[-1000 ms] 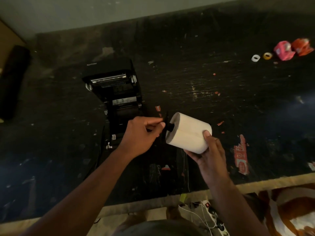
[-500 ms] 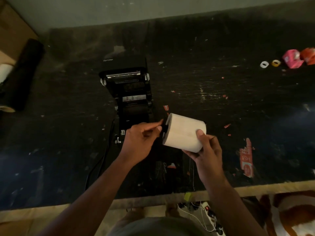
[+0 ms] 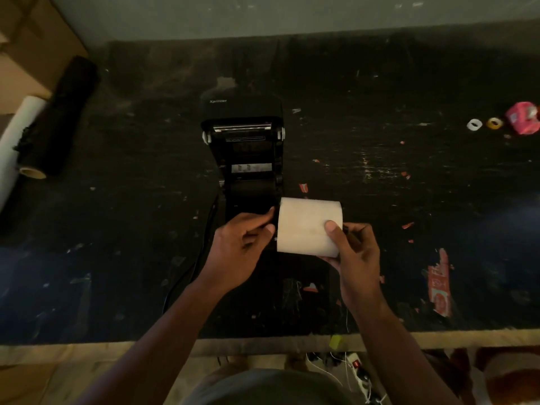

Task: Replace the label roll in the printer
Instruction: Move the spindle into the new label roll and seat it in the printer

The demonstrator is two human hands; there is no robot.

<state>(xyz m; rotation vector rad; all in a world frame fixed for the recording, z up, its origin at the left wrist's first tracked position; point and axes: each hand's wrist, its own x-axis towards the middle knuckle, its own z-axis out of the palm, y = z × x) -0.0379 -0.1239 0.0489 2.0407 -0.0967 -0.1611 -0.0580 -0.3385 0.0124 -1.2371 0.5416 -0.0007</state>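
Note:
A black label printer [image 3: 248, 153] stands on the dark table with its lid swung back and its roll bay exposed. A white label roll [image 3: 306, 225] is held level just in front and to the right of the bay. My right hand [image 3: 355, 258] grips the roll's right end, thumb across the top. My left hand [image 3: 238, 252] pinches the black spindle end at the roll's left face, which is mostly hidden by my fingers.
A black cable [image 3: 201, 252] runs from the printer toward the table's front edge. A black roll [image 3: 62, 118] and a white roll [image 3: 17, 135] lie far left. Small tape rings [image 3: 474, 124] and a pink object [image 3: 523, 117] sit far right. Torn red scraps [image 3: 438, 282] litter the table.
The roll has turned from tilted to level and moved closer to the printer's bay. My left hand has closed in against the roll's left end.

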